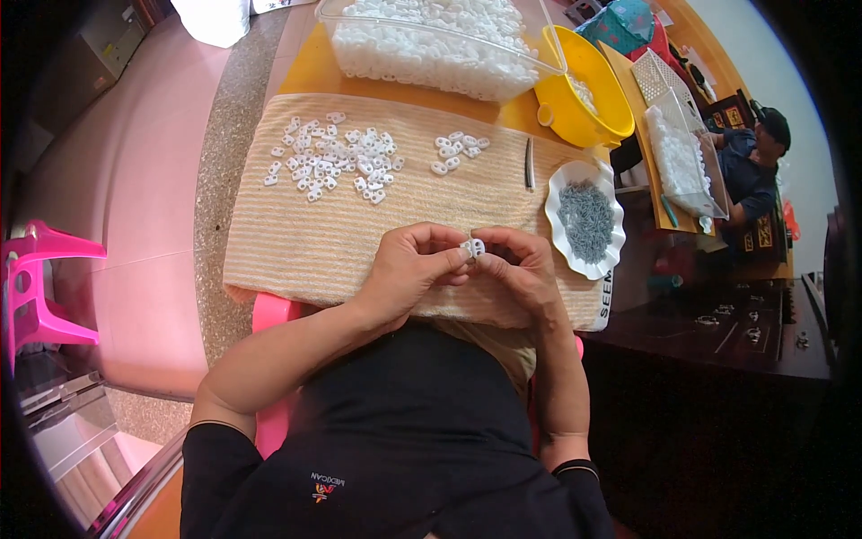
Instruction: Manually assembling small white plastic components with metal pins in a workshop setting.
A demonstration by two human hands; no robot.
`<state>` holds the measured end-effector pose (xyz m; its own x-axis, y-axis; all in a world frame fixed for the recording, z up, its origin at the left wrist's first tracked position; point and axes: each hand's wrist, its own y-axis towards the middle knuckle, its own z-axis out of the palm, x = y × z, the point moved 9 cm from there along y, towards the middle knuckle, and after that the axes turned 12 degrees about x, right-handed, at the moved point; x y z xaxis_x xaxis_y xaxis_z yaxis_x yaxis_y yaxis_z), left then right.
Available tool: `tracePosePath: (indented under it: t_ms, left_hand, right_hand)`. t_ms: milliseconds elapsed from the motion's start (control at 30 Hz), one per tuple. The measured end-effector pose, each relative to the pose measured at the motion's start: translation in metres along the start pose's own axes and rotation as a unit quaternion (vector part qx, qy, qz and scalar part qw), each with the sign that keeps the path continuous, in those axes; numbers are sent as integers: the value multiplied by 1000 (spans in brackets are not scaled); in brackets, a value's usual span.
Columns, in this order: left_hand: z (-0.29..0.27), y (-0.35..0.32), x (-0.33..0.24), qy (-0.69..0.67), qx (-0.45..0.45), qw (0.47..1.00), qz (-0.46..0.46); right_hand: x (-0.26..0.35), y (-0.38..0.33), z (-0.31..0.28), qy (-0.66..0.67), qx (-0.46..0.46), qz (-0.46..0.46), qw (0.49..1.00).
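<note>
Between the fingertips of both hands is a small white plastic piece with dark holes (477, 246). My left hand (415, 268) pinches it from the left, my right hand (518, 269) from the right; both are closed on it, just above the near part of a striped towel (296, 242). Beyond my hands, many similar white pieces (334, 157) lie scattered at the towel's left, and a smaller group of white oval pieces (458, 148) lies right of them. A white scalloped dish (553, 202) of small grey parts stands beside my right hand.
A clear bin (440, 45) full of white pieces stands behind the towel, with a yellow basin (588, 117) at its right. A thin dark rod (528, 163) lies on the towel. Another person (754, 171) sits at far right near a white-filled container (690, 166). A pink stool (49, 287) stands left.
</note>
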<state>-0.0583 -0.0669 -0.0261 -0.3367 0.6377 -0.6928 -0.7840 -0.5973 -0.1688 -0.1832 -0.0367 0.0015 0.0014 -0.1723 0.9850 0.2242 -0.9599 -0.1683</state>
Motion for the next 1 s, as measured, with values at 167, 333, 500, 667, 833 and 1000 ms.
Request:
tracePosePath:
  t_ms: [167, 333, 500, 667, 833, 1000]
  left_hand:
    - [-2, 1, 2, 3, -2, 1000, 1]
    - [-1, 0, 2, 10, -5, 1000, -1]
    - [-2, -1, 3, 16, -8, 1000, -14]
    - [0, 0, 3, 24, -7, 1000, -12]
    - [-1, 0, 2, 17, -10, 1000, -8]
    - [-1, 0, 3, 14, 4, 1000, -11]
  right_hand:
    - [3, 0, 4, 18, 0, -2, 1000]
    - [6, -1, 4, 24, -21, -2, 999]
    - [8, -1, 6, 19, -17, -4, 1000]
    - [12, -2, 7, 7, -12, -11, 1000]
    - [10, -1, 6, 12, -12, -16, 1000]
    - [9, -1, 7, 25, -12, -15, 1000]
